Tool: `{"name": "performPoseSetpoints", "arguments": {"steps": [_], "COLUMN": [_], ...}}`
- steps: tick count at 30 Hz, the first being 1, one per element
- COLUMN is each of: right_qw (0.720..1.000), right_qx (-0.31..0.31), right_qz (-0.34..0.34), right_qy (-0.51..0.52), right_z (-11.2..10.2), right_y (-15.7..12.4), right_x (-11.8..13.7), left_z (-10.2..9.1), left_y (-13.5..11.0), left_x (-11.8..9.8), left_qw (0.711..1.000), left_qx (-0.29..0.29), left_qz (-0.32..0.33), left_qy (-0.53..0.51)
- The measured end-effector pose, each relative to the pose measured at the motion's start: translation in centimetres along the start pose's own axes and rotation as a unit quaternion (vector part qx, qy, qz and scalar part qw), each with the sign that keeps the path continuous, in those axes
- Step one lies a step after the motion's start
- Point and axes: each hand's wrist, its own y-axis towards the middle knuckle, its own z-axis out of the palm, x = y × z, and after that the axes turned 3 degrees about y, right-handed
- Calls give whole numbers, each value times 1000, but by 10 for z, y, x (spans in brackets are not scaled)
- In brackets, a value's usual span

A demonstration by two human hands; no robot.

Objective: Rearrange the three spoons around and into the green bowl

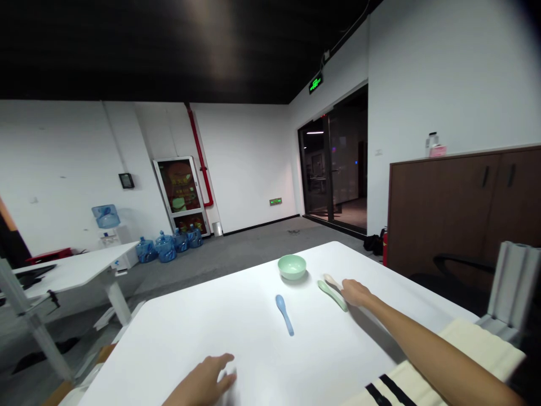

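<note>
A pale green ceramic bowl (292, 267) stands upright near the far edge of the white table (177, 332). In front of it lies a blue spoon (284, 314), its bowl end pointing away from me. To the right, a green spoon (332, 295) and a cream spoon (332, 280) lie close together. My right hand (355, 293) reaches over them, its fingertips at the spoons and covering part of them. Whether it grips either spoon is hidden. My left hand (207, 380) is blurred at the near table edge, fingers apart, holding nothing.
A striped cream cloth (435, 361) lies at the near right, beside a grey metal profile (509, 287) and a black chair (448, 270). A brown cabinet (443, 208) stands beyond. Another white desk (71, 270) stands left, with several blue water jugs (164, 248) on the floor behind.
</note>
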Motion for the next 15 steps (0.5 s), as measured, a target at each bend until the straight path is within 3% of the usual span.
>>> {"name": "performPoseSetpoints", "arguments": {"steps": [15], "right_qw": [1000], "right_qx": [3], "right_qz": [-14], "right_qy": [-25], "right_z": [13], "right_y": [9], "right_x": [-7], "left_z": [-1], "left_y": [-1], "left_x": [-2], "left_qw": [1000], "left_qx": [-3], "left_qz": [1], "left_qy": [-3]}}
